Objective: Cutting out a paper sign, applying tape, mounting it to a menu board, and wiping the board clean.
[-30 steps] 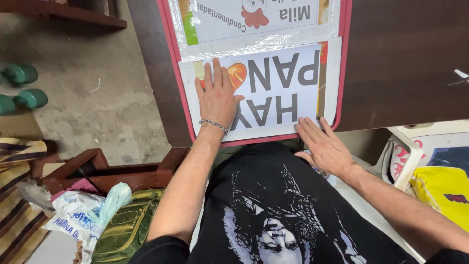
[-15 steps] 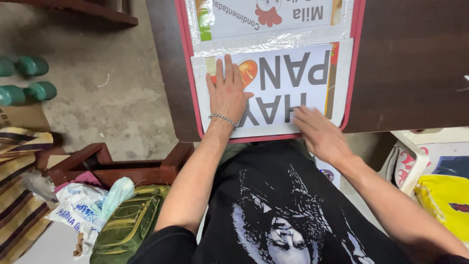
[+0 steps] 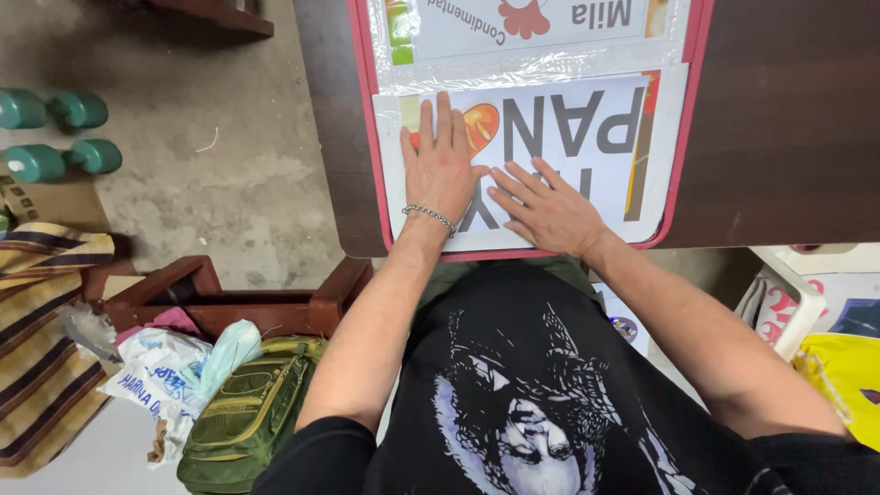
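A white printed paper sign [image 3: 587, 128] with large grey letters and an orange shape lies on a red-edged board [image 3: 674, 183] on a dark wooden table [image 3: 788, 119]. My left hand [image 3: 445, 165], with a metal bracelet at the wrist, rests flat on the sign's left part, fingers apart. Beside it, my right hand [image 3: 545, 206] lies flat on the sign's lower middle, fingers spread and touching the left hand's thumb. Neither hand holds anything. A second sign [image 3: 541, 23] under clear plastic lies further up the board.
On the concrete floor at left lie green dumbbells [image 3: 60, 133], a striped cloth [image 3: 41, 339], a wooden frame [image 3: 229, 298], a green bag [image 3: 247, 412] and plastic bags [image 3: 160, 371]. A white plastic chair [image 3: 793, 302] and a yellow item [image 3: 848, 380] are at right.
My right hand slid left across the sign's lower edge, from its right corner to beside my left hand. My left hand has barely moved on the sign.
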